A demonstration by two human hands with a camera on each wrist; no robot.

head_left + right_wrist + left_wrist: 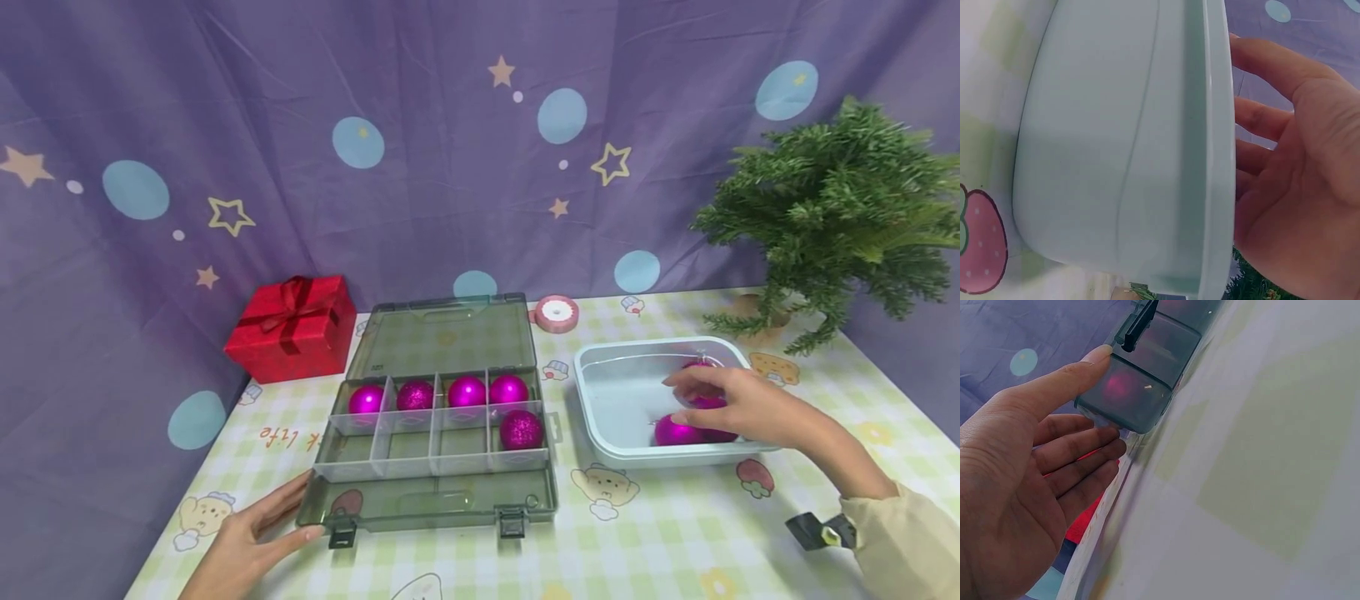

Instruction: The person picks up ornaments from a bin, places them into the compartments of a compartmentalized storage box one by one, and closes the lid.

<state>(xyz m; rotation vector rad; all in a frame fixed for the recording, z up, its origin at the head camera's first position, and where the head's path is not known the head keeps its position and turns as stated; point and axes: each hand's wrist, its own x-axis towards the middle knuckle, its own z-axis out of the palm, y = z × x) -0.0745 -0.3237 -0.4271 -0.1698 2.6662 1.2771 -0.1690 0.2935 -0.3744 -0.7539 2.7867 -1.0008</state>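
A dark translucent organizer box (437,527) lies with its lid (446,342) raised at the back. Shiny and glittery magenta ball ornaments (467,392) fill the back row of compartments, and another glittery ball (521,430) sits in the front right one. My left hand (251,533) touches the box's front left corner, thumb at the front edge, fingers along the side. Inside the pale blue basin (600,400), my right hand (738,404) is over several magenta balls (677,431), thumb and index finger apart. The basin wall (1116,137) hides its fingertips in the right wrist view.
A red gift box (292,329) with a ribbon stands at the back left. Behind the organizer lies a pink ribbon roll (557,314). A small green artificial tree (840,200) rises at the back right, its branches near the basin. A purple curtain (442,208) hangs behind the table.
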